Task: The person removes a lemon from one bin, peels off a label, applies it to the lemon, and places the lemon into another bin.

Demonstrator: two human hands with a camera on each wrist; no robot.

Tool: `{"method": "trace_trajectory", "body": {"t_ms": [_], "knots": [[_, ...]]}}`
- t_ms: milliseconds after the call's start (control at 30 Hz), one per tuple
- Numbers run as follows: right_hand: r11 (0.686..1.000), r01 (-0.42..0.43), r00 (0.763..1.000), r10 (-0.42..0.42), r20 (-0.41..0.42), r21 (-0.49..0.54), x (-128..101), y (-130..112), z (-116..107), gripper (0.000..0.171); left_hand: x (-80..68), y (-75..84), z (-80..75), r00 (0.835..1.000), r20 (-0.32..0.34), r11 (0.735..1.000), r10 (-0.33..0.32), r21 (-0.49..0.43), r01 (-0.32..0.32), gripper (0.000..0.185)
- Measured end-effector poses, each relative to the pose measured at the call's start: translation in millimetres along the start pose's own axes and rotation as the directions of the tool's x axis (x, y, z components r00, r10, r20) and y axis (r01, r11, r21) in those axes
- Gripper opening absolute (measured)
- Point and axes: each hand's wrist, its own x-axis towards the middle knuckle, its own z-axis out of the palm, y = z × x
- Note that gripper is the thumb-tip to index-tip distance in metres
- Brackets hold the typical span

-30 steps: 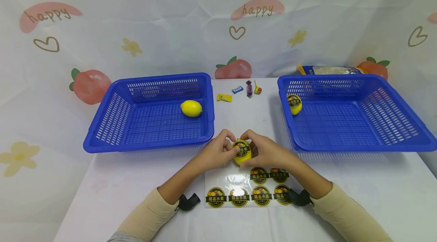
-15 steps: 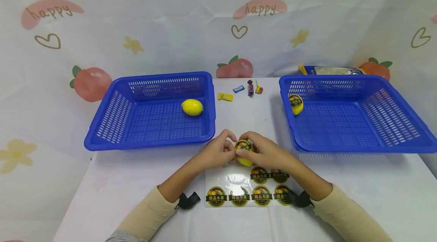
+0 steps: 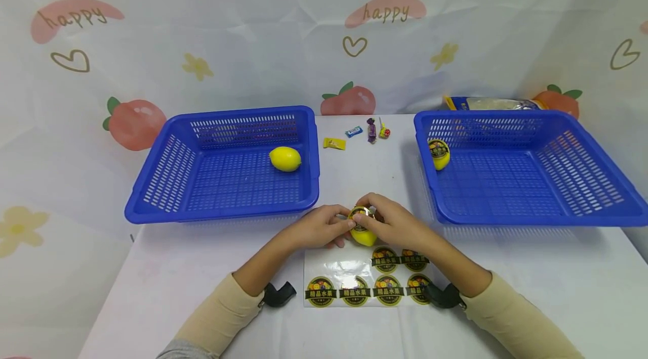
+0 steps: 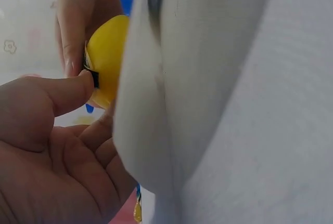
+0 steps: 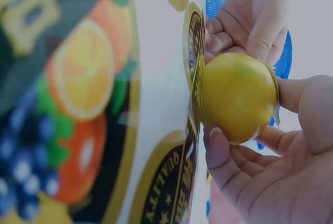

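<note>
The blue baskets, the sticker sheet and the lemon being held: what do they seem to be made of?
The blue baskets look like moulded plastic: uniform colour, slotted lattice walls. The sticker sheet seems to be glossy coated paper or film, since its bare patch reflects light. The lemon held by both hands has a smooth, even yellow skin with a slight sheen; it could be real or plastic.

Mostly hidden between both hands (image 3: 354,227): held lemon (image 3: 362,233), its round label (image 3: 358,215) partly covered by fingertips. Cut off at 3 o'clock: right basket (image 3: 602,218). Largely masked behind that basket at 12 o'clock: clear bag (image 3: 493,103). Too small to read: sweets (image 3: 372,130). Blurred in right wrist view: sticker sheet (image 5: 78,99).
</note>
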Motion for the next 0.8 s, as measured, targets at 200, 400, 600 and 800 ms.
{"method": "trace_trajectory", "body": {"t_ms": [200,400,600,800], "knots": [[0.999,0.006,1.0,-0.007,0.012,0.049,0.2,0.6,0.1,0.02,2.9,-3.4,0.7,1.0,-0.008,0.997,0.028,-0.065,-0.028,0.033],[0.997,0.006,1.0,-0.006,0.003,0.076,1.9,4.7,1.7,0.018,6.0,-4.0,3.9,0.999,-0.029,0.994,0.033,-0.1,-0.036,0.031],[0.996,-0.018,1.0,0.018,-0.003,0.086,2.1,6.6,1.9,0.019,7.2,-2.1,8.3,0.998,-0.069,0.996,0.003,-0.089,-0.009,0.028],[0.995,-0.049,0.999,0.051,-0.017,0.085,2.5,5.0,4.5,0.022,7.9,-0.7,9.5,0.996,-0.088,0.996,0.0,-0.089,-0.008,0.029]]}}
